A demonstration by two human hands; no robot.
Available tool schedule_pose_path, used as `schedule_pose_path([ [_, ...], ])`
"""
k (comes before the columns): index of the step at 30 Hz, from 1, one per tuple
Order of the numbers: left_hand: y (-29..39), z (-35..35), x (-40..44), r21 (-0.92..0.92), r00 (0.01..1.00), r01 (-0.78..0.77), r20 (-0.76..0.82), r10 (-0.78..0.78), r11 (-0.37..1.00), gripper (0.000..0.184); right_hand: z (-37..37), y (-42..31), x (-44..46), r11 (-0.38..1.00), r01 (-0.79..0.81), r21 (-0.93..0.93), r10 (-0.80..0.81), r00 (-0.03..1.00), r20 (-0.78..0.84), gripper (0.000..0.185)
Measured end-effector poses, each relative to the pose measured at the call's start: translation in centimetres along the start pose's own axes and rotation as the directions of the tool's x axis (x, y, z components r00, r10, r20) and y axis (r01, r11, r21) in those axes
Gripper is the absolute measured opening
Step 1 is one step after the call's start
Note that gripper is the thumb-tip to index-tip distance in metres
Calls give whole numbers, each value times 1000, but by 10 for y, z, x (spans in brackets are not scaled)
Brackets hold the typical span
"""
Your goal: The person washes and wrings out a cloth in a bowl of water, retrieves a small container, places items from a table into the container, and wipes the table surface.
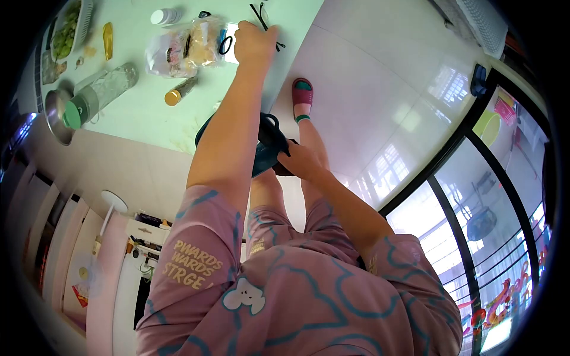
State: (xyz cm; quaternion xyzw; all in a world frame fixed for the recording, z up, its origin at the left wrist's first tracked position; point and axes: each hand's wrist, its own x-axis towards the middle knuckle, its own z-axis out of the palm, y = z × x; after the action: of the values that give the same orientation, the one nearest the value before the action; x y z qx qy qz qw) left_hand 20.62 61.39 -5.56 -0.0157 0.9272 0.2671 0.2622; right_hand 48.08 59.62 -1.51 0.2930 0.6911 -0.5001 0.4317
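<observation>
My left hand [255, 44] is over the table at the top, its fingers bent down and mostly hidden, so what they hold cannot be made out. Thin black strips [261, 16] lie right beside it, and a black loop [225, 45] lies on a white sheet to its left. Lower down, near the table's edge, my right hand [300, 160] has its fingers closed on the rim of a dark bag [270, 145], which is partly behind my left forearm.
On the pale green table [148, 118] are plastic packets [205, 44], a gold-capped jar [180, 92], a green-capped bottle [101, 95], a metal bowl [58, 115], a white container [164, 16] and a basket of green fruit [68, 35]. A glass-paned door [463, 142] stands at the right.
</observation>
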Motion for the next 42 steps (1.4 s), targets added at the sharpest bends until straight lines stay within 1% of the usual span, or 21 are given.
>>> schedule_pose_path([
  [1, -3, 2, 8, 32, 993, 50, 108, -53, 998, 45, -2, 0, 0, 1000, -3, 0, 3, 1000, -1, 41],
  [2, -8, 6, 10, 42, 997, 46, 54, -48, 998, 36, -4, -2, 1, 1000, 1, -7, -1, 1000, 8, 41],
  [3, -10, 1, 4, 46, 997, 47, 56, -49, 998, 36, -5, -4, 1, 1000, 6, -12, -5, 1000, 18, 40],
  [5, -12, -23, -29, -321, 996, 0, 82, 28, 947, 32, -10, -11, -1, 1000, -18, -16, 19, 999, 47, 40],
  [8, -31, -52, -96, -718, 968, 184, 251, 3, 671, 29, -9, -9, -2, 999, -14, -38, 16, 999, 51, 41],
  [9, -42, -63, -123, -791, 942, 279, 335, 4, 545, 28, -8, -9, 0, 998, 8, -56, -6, 999, 32, 42],
  [11, -67, -80, -174, -800, 847, 510, 530, -26, 315, 29, -9, -11, -2, 998, 10, -56, -8, 1000, 22, 42],
  [13, -106, -74, -209, -720, 778, 626, 604, -174, 300, 36, -10, -12, -1, 998, 2, -56, -2, 1000, 13, 43],
  [17, -141, -56, -218, -663, 735, 674, 646, -207, 326, 34, -10, -10, 1, 999, -16, -49, 18, 999, 40, 45],
  [19, -141, -51, -207, -440, 729, 660, 572, -376, 609, 30, -6, -2, 5, 998, 0, -58, 2, 999, 37, 45],
  [20, -152, -49, -200, -143, 834, 464, 403, -377, 874, 24, -3, 1, 6, 999, 26, -36, -25, 999, 23, 46],
  [21, -143, -54, -197, -143, 834, 465, 403, -377, 874, 24, -1, 4, 7, 999, 52, -13, -52, 999, 8, 46],
  [22, -121, -67, -189, -19, 966, 207, 164, -201, 978, 20, -1, 3, 6, 998, 54, -14, -54, 998, 8, 46],
  [23, -100, -79, -181, 169, 998, -36, -49, 44, 985, 17, -3, 1, 6, 999, 32, -33, -31, 999, 12, 45],
  [25, -65, -84, -143, -20, 962, -236, -145, 230, 972, 11, -6, -5, 3, 999, 9, -45, -8, 1000, 23, 45],
  [27, -51, -73, -78, 107, 794, -543, -257, 551, 833, 10, -13, -11, 1, 998, -1, -70, 5, 999, 52, 42],
  [31, -18, -58, 53, 458, 658, -588, -210, 724, 667, 11, -15, -7, -2, 1000, 1, -28, 0, 999, 51, 41],
  [34, -9, -61, 116, 541, 652, -581, -137, 746, 608, 13, -18, -8, 0, 1000, -8, -2, 8, 996, 87, 41],
  [36, -9, -66, 135, 727, 722, -505, 61, 689, 466, 17, -23, -13, -3, 1000, -2, 15, 0, 995, 104, 36],
  [40, -20, -71, 139, 737, 729, -531, 145, 669, 418, 22, -19, -13, -3, 1000, 9, -7, -8, 998, 68, 36],
  [42, -17, -69, 143, 504, 772, -573, 67, 632, 647, 26, -24, -16, -4, 1000, -14, 4, 13, 995, 95, 36],
])
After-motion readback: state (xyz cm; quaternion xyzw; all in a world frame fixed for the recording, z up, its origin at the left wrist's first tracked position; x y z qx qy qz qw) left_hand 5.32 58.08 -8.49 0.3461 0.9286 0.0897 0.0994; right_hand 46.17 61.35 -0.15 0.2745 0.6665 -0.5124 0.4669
